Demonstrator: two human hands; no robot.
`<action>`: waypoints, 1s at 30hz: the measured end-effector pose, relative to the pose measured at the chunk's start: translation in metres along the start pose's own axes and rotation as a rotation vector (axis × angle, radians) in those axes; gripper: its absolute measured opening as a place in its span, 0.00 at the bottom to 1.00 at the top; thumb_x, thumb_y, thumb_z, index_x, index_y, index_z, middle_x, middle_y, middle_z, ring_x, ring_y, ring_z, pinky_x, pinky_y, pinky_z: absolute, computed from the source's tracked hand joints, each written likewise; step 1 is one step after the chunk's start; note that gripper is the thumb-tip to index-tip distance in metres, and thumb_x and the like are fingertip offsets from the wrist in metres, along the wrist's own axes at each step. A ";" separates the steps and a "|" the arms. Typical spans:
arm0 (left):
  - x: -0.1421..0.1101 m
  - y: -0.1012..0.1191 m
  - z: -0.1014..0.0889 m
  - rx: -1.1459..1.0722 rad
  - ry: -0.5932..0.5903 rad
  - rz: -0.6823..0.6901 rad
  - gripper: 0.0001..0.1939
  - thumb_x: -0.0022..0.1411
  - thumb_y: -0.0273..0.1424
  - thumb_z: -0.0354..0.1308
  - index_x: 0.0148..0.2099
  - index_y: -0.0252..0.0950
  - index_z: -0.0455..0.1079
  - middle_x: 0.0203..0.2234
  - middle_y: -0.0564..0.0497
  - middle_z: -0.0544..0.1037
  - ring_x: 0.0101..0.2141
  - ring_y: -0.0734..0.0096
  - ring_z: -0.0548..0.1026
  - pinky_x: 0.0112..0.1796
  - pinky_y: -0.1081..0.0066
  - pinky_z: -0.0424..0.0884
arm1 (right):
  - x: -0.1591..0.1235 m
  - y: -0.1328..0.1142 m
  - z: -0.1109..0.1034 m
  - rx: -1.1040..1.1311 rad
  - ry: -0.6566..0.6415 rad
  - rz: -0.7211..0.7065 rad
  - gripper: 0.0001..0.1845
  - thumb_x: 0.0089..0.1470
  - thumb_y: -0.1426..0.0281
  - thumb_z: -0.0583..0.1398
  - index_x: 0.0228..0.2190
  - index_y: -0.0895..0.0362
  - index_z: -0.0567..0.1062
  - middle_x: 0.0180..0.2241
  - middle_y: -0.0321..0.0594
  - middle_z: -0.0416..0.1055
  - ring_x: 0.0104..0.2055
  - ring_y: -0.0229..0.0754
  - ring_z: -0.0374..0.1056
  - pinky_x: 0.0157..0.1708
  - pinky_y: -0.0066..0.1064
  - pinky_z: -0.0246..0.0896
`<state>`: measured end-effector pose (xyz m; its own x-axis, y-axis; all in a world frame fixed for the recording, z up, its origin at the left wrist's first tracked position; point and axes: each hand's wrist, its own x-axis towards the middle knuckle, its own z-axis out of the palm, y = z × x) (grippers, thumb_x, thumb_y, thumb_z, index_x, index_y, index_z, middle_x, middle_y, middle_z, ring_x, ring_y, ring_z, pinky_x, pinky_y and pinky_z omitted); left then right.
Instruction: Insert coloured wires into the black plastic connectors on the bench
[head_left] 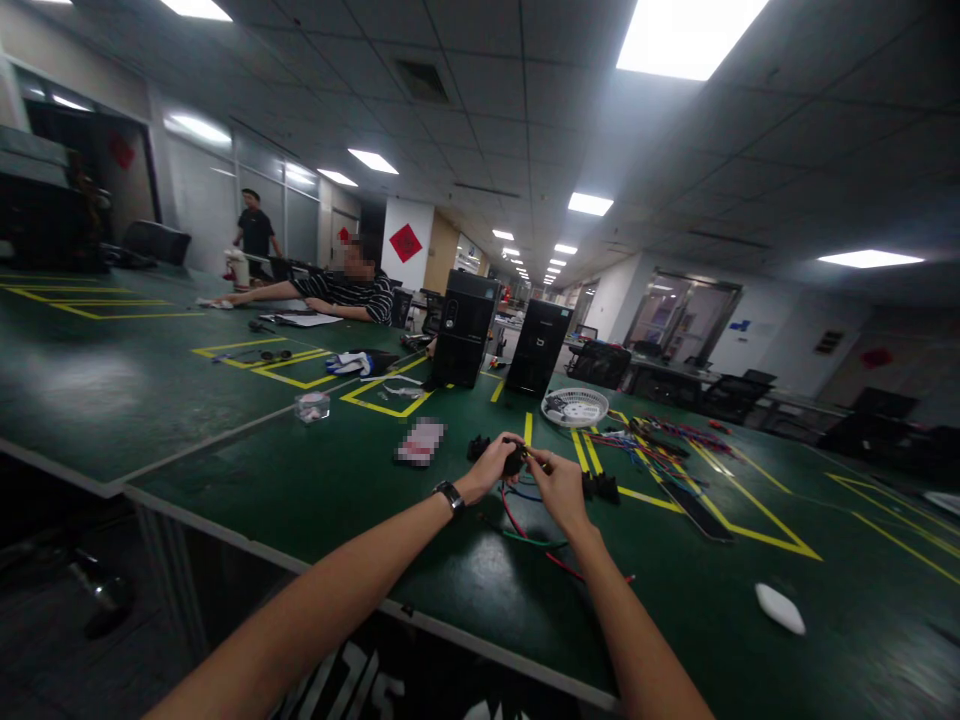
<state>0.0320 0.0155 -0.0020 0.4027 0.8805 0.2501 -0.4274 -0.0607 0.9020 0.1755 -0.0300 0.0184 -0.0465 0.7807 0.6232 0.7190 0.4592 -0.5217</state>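
Note:
My left hand [491,470], with a dark watch at its wrist, is closed around a small black part [514,459] held just above the green table. The fingertips of my right hand [561,490] are pinched together against the right side of that part; what they grip is too small to make out. Below both hands, red, green and blue wires [534,538] trail over the tabletop. More small black parts lie close by, one group [602,487] right of my right hand and another [477,447] behind my left hand.
Two black computer towers [466,325] stand at the back beside a white basket [576,407]. Bundled coloured wires [660,445] and a dark flat slab [697,512] lie to the right, with a white mouse [780,608] nearer. A clear box [312,407] sits left. A co-worker [360,290] leans across.

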 end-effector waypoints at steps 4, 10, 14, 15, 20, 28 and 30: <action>-0.001 -0.002 0.004 -0.047 0.048 0.018 0.11 0.64 0.37 0.47 0.44 0.37 0.61 0.21 0.54 0.70 0.16 0.75 0.69 0.18 0.77 0.61 | 0.000 0.002 0.012 0.278 -0.024 0.109 0.22 0.54 0.61 0.55 0.43 0.61 0.78 0.25 0.40 0.75 0.24 0.40 0.66 0.25 0.29 0.60; -0.002 0.002 0.011 0.046 0.215 0.132 0.14 0.65 0.43 0.46 0.43 0.38 0.62 0.25 0.55 0.68 0.18 0.78 0.68 0.20 0.76 0.64 | -0.001 0.001 0.031 0.507 -0.067 0.248 0.30 0.50 0.61 0.56 0.52 0.65 0.72 0.19 0.32 0.64 0.17 0.32 0.50 0.18 0.25 0.47; -0.003 0.006 0.002 0.235 0.220 0.171 0.15 0.64 0.43 0.48 0.42 0.37 0.64 0.24 0.55 0.68 0.19 0.78 0.67 0.20 0.77 0.62 | -0.001 0.004 0.031 0.525 -0.132 0.290 0.32 0.50 0.59 0.54 0.52 0.66 0.71 0.16 0.29 0.57 0.17 0.32 0.45 0.17 0.25 0.43; -0.003 0.007 -0.001 0.280 0.202 0.179 0.15 0.64 0.43 0.48 0.42 0.37 0.64 0.23 0.55 0.68 0.18 0.78 0.67 0.20 0.78 0.61 | 0.000 0.005 0.026 0.514 -0.150 0.293 0.32 0.50 0.59 0.54 0.51 0.66 0.71 0.15 0.28 0.55 0.17 0.32 0.45 0.17 0.25 0.41; -0.003 0.001 -0.001 0.388 0.058 0.213 0.19 0.64 0.46 0.47 0.42 0.35 0.66 0.23 0.54 0.68 0.19 0.79 0.66 0.19 0.78 0.60 | 0.011 0.016 -0.019 0.304 -0.354 0.108 0.24 0.53 0.58 0.56 0.46 0.62 0.73 0.17 0.30 0.58 0.19 0.34 0.52 0.19 0.25 0.46; 0.024 0.016 -0.012 -0.100 0.705 0.197 0.18 0.68 0.43 0.39 0.45 0.36 0.62 0.20 0.56 0.66 0.17 0.79 0.66 0.20 0.79 0.60 | -0.003 0.005 0.004 0.000 -0.268 -0.049 0.15 0.59 0.59 0.51 0.32 0.57 0.69 0.25 0.39 0.71 0.27 0.42 0.67 0.28 0.30 0.58; 0.026 0.025 -0.030 -0.134 0.787 0.183 0.17 0.68 0.41 0.37 0.46 0.36 0.61 0.22 0.55 0.68 0.18 0.79 0.67 0.21 0.79 0.61 | -0.005 0.002 0.014 -0.054 -0.278 -0.045 0.14 0.59 0.60 0.51 0.33 0.56 0.70 0.28 0.41 0.73 0.30 0.43 0.69 0.32 0.33 0.60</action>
<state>0.0071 0.0510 0.0166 -0.3475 0.9374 0.0239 -0.5443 -0.2224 0.8089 0.1678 -0.0267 0.0060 -0.2619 0.8497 0.4577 0.7472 0.4786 -0.4610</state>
